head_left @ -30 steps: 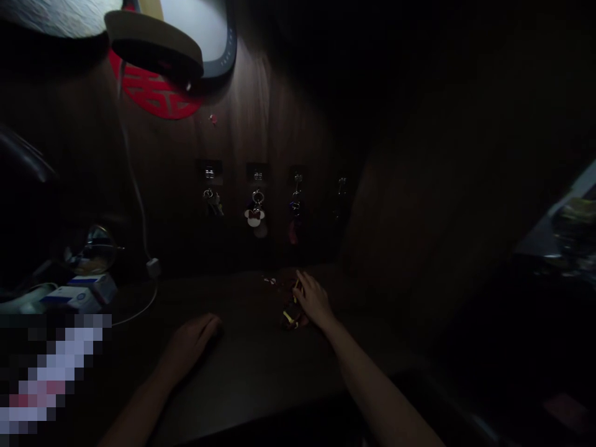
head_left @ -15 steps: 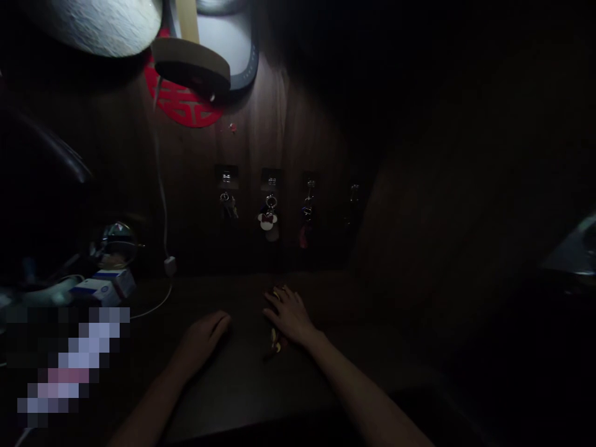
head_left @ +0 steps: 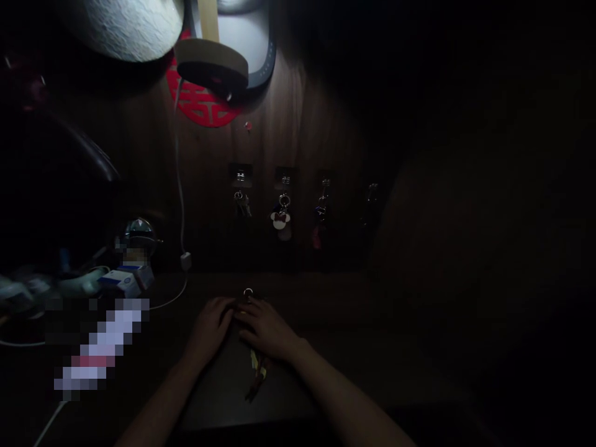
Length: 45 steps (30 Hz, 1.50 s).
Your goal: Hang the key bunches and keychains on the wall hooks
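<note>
The scene is very dark. My left hand [head_left: 212, 326] and my right hand [head_left: 265, 328] meet on a dark tabletop [head_left: 354, 360], fingertips touching around a small metal key ring [head_left: 248, 292]. A keychain charm with yellow and red parts [head_left: 257, 372] hangs below my right hand, so the fingers seem closed on the keychain. The left fingers curl against it; whether they grip it is unclear. On the wooden wall behind, several hooks carry keys [head_left: 241, 202], a mouse-shaped charm [head_left: 280, 218] and another keychain [head_left: 320, 214].
A lamp head [head_left: 212, 62] and a red paper cutout [head_left: 200, 105] are on the wall above. A white cable with plug [head_left: 185, 261] hangs down. At the left lie small boxes [head_left: 123, 280], a round shiny object [head_left: 138, 231] and a blurred-out item.
My right hand has dragged the keychain leftward and nearer to me. My left hand has slid right to meet it. The view has shifted right.
</note>
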Available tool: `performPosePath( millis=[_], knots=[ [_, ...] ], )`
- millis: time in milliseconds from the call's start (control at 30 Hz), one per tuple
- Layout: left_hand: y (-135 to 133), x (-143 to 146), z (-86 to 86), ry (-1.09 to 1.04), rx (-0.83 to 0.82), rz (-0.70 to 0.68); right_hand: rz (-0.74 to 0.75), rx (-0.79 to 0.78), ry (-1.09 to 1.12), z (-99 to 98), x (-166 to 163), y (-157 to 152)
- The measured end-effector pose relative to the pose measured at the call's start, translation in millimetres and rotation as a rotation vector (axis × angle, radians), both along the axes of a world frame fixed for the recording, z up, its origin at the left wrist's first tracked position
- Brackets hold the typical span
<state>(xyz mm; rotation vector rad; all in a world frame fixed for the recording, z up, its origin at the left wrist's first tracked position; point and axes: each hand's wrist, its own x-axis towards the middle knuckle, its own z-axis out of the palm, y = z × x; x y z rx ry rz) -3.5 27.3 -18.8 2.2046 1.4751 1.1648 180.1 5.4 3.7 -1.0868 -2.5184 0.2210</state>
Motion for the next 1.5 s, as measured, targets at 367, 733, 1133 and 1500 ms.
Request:
performPosePath(
  millis=[367, 733, 1133, 1500],
  knots=[
    [12, -1, 1.0, 0.035, -0.119, 0.046, -0.056, 0.110, 0.175, -0.9, 8, 0],
    [46, 35, 21.8, 0.187, -0.210, 0.118, -0.705, 0.131, 0.101, -0.1, 34, 13],
    [39, 35, 12.4, -0.154, -0.200, 0.216, -0.807, 0.043, 0.055, 7.8, 34, 12],
    [22, 32, 17.5, -0.469, -0.104, 0.221, -0.723, 0.161, 0.158, -2.0, 33, 13]
  ],
)
